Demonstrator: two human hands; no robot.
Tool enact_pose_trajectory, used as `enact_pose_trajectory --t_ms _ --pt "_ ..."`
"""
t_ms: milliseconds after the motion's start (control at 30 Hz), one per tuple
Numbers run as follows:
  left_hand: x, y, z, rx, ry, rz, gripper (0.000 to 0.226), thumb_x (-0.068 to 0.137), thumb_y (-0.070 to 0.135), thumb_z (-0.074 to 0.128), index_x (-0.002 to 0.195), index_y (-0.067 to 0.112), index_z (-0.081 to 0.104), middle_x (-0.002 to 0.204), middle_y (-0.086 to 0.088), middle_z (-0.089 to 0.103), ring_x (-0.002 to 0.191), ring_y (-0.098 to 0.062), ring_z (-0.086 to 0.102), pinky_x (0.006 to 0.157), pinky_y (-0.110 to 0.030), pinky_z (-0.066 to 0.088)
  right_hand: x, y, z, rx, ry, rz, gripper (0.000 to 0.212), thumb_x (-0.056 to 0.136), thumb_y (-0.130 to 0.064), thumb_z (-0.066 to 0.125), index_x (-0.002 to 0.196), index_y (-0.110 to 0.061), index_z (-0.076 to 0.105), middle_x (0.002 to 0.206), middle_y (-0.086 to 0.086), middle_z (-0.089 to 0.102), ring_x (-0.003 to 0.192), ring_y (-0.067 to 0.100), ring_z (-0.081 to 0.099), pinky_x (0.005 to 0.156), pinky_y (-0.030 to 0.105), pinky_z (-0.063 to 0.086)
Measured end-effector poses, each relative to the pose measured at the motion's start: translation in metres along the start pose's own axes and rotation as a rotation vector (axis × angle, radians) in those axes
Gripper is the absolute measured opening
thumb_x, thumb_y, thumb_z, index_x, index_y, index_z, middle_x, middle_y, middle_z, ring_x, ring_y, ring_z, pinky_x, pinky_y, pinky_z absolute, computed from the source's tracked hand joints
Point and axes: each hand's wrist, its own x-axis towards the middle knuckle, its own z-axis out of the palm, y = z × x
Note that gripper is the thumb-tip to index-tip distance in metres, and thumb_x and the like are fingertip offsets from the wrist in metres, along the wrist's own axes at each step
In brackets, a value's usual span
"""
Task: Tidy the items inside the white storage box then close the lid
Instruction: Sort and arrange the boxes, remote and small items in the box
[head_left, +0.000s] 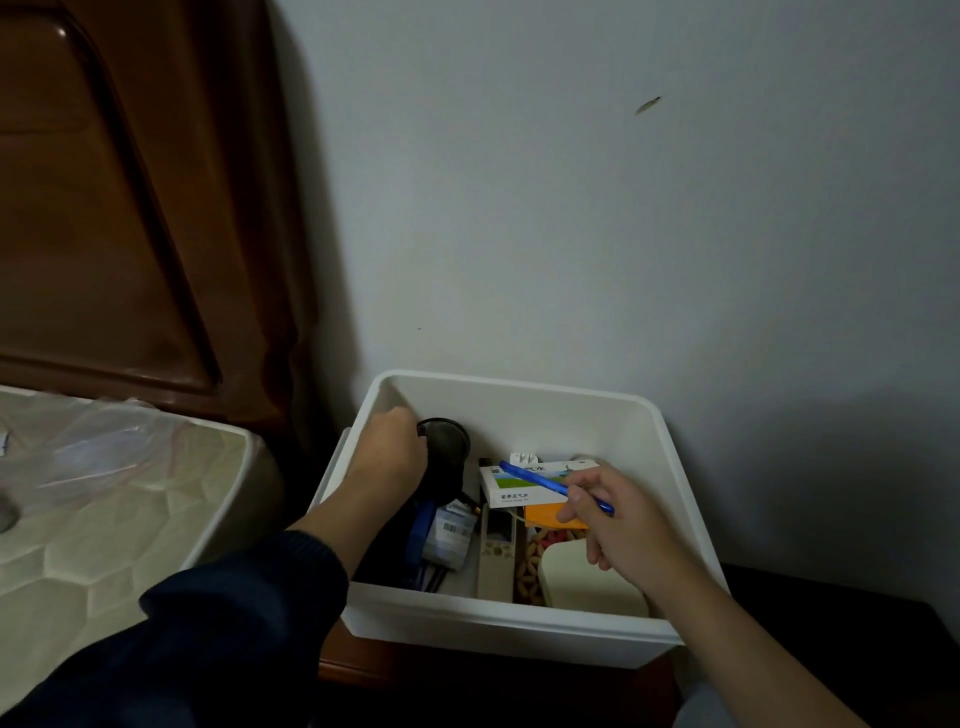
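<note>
While left hand (392, 449) grips cup (448, 457), right hand (615, 519) pinches pen (550, 486).

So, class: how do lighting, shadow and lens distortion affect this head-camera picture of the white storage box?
Head view: dim room light; the white storage box stays readable, its left interior dark around the black mesh cup; a soft shadow darkens the lower right wall; wide-angle bending curves the headboard.

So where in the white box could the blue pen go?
Bare room shows along the white storage box's far wall, behind the round black mesh cup and the white-and-green carton. The front is crowded: beige remote control, cables, cream lidded container.
</note>
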Motion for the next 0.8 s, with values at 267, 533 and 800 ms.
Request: enact_pose_trajectory --t_ms 267,533,800 --pt "-0.033 -0.031 -0.015 0.184 0.287 0.093 0.065 0.087 0.009 0.067 0.147 0.000 0.045 0.137 -0.023 0.046 0.121 -0.044 0.050 0.100 -0.049 0.047 -0.001 0.000 0.000 0.026 0.009 -0.026 0.012 0.109 -0.024 0.056 0.115 -0.026 0.066 0.082 -0.001 0.073 0.049 0.016 0.051 0.048 0.033 0.046" --pt "-0.043 -0.037 -0.017 0.144 0.042 -0.106 0.041 0.100 0.028 0.057 0.132 0.009 0.040 0.130 -0.014 0.046 0.114 -0.036 0.059 0.088 -0.044 0.054 0.024 -0.048 0.026 -0.017 0.059 -0.178 0.010 0.107 -0.032 0.058 0.106 -0.034 0.068 0.080 -0.009 0.073 0.047 0.016 0.052 0.045 0.030 0.047" --pt "-0.046 -0.037 -0.012 0.248 0.125 -0.074 0.038 0.101 0.028 0.056 0.130 0.009 0.041 0.126 -0.011 0.049 0.105 -0.025 0.063 0.076 -0.030 0.053 0.090 -0.084 0.087 -0.419 0.061 -0.146 0.016 0.102 -0.037 0.059 0.088 -0.035 0.066 0.076 -0.013 0.075 0.066 0.005 0.069 0.069 0.037 0.063"
